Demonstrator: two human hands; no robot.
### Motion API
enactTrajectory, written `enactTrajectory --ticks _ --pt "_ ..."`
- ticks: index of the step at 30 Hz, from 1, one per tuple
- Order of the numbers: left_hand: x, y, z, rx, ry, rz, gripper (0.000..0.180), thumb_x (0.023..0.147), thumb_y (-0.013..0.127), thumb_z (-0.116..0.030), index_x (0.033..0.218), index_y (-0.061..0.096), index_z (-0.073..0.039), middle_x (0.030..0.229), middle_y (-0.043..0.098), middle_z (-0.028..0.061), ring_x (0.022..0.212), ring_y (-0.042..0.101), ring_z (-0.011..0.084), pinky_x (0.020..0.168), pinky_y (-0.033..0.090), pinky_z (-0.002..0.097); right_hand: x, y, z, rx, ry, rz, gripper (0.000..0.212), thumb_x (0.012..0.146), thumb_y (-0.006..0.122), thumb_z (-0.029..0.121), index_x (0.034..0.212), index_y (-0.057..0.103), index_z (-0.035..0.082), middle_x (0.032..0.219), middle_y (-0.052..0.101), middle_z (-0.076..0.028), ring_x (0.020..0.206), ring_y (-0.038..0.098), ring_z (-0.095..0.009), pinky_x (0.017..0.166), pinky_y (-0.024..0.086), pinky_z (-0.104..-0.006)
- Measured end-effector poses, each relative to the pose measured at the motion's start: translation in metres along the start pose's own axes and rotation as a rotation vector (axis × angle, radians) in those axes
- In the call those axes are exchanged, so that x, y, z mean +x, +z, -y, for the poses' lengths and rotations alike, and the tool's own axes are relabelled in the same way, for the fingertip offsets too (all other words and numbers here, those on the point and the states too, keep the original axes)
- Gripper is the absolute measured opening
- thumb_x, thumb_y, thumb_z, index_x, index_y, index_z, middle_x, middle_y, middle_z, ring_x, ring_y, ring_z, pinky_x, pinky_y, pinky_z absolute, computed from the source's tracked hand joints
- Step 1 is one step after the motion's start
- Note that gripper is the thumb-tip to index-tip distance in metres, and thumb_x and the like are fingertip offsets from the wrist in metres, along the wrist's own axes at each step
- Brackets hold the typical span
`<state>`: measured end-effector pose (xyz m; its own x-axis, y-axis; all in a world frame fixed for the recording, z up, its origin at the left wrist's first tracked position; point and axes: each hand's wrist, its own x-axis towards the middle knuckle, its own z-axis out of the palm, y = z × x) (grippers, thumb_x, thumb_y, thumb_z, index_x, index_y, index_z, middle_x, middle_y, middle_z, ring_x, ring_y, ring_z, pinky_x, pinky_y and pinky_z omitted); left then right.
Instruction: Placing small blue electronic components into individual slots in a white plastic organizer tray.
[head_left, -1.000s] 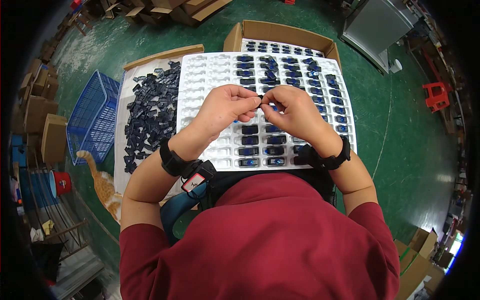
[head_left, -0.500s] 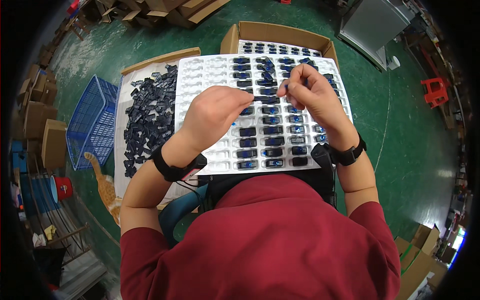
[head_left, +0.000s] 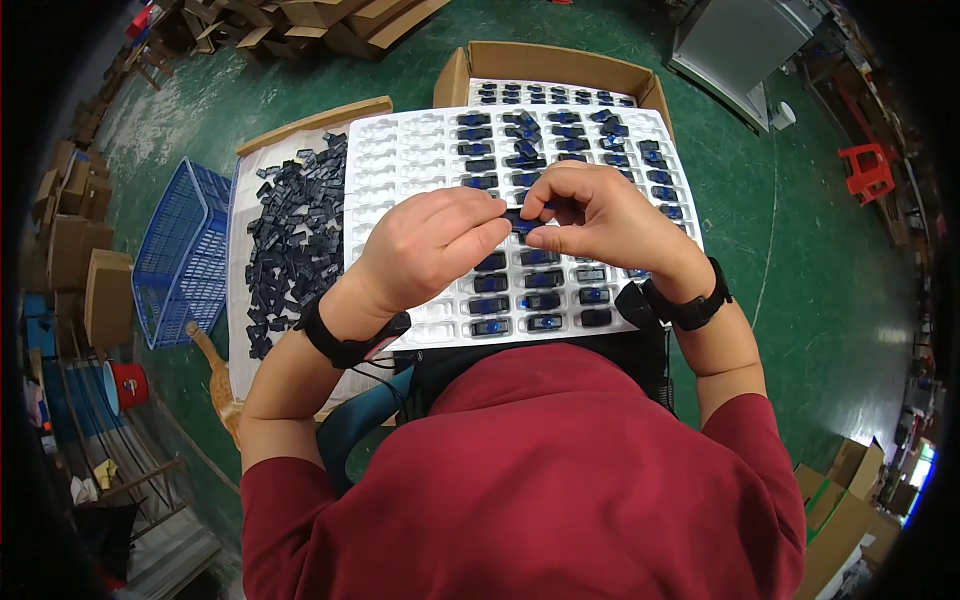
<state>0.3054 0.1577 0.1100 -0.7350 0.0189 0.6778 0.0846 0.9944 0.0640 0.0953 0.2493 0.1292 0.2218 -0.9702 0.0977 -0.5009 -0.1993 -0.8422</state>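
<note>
A small dark rectangular plastic part point(head_left: 521, 224) is held between my two hands above a white moulded tray point(head_left: 390, 205). My left hand point(head_left: 430, 240) pinches its left end, fingers closed. The thumb and curled fingers of my right hand point(head_left: 600, 215) close on its right end. Blue shows on the part, but its detail is too small to make out. Rows of similar black-and-blue parts point(head_left: 541, 300) lie in the tray's pockets around and below my hands. The two left columns show bare pockets.
Left of the tray, many loose black pieces point(head_left: 300, 220) lie heaped on a wood-edged board point(head_left: 315, 122). Behind stands a cardboard box point(head_left: 560, 58) with another filled tray. A blue plastic basket point(head_left: 185, 250) and an orange cat point(head_left: 220, 385) are on the floor at left.
My right hand has moved left and down from above the tray to meet my left hand, and its fingers now close on the dark part. My left hand has stayed nearly in place.
</note>
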Motion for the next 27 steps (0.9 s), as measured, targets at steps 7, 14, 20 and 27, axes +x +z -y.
enactTrajectory --ticks 7,14,20,27 --pt "-0.001 -0.001 -0.001 0.002 0.016 0.027 0.021 0.066 0.063 -0.005 0.086 0.064 -0.003 0.092 0.065 0.0100 0.085 0.064 0.0244 0.070 0.053 0.0311 0.001 0.001 -0.003 0.047 0.037 0.063 0.018 0.076 0.074 0.012 0.087 0.063 0.003 0.078 0.053 0.001 0.069 0.050 -0.006 0.059 0.042 -0.0194" --pt "-0.004 0.002 -0.001 0.010 0.045 0.025 0.021 0.067 0.062 -0.008 0.087 0.065 -0.004 0.094 0.065 0.0094 0.086 0.064 0.0239 0.072 0.053 0.0308 -0.001 0.006 -0.006 0.153 0.057 0.035 0.016 0.076 0.071 0.012 0.082 0.062 0.002 0.071 0.057 -0.003 0.064 0.053 -0.010 0.056 0.043 -0.0237" --pt "-0.003 0.000 -0.002 0.002 0.060 0.046 0.020 0.068 0.061 -0.008 0.087 0.065 -0.003 0.093 0.065 0.0092 0.084 0.064 0.0237 0.070 0.054 0.0305 -0.001 0.005 0.002 0.007 0.068 0.024 0.015 0.075 0.071 0.013 0.079 0.062 0.002 0.069 0.056 -0.005 0.063 0.053 -0.013 0.055 0.043 -0.0260" --pt "-0.006 0.004 -0.001 0.012 0.058 0.053 0.020 0.068 0.061 -0.008 0.087 0.065 -0.003 0.092 0.065 0.0091 0.083 0.065 0.0234 0.068 0.054 0.0301 -0.004 0.011 0.004 -0.152 -0.043 -0.045 0.011 0.072 0.068 0.009 0.080 0.063 0.002 0.072 0.059 -0.010 0.066 0.057 -0.022 0.059 0.047 -0.0316"
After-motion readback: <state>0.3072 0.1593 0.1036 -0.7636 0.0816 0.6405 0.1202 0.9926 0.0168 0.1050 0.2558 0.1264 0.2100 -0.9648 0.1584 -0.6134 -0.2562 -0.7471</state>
